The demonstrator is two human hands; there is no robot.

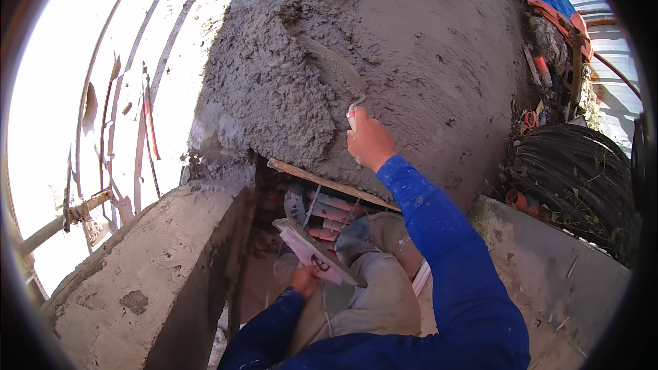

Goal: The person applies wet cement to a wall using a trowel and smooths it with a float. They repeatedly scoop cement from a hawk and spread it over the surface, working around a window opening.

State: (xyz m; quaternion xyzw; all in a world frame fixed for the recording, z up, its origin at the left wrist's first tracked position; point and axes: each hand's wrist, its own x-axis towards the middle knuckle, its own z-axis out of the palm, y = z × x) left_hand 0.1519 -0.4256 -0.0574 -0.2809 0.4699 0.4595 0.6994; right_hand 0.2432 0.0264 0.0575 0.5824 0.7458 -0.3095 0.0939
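My right hand (370, 138) grips a trowel (336, 72) by its handle, with the mortar-coated blade lying against a broad bed of rough, wet grey mortar (260, 96). Smoother mortar (439, 48) spreads to the right of the blade. Lower down, my left hand (303, 279) is closed on a pale, flat float (312, 253), which is tilted above my legs. Just below the mortar bed runs a narrow wooden strip (329, 185), with thin metal rods and red pipe-like pieces (332, 214) beneath it.
A concrete ledge (130, 267) borders my left, beside sunlit bars and a pole (51, 229). At the right lie coiled black hose (569, 185), blue and orange sheeting (552, 1), debris, and corrugated metal (610, 75). A concrete slab (569, 281) is at lower right.
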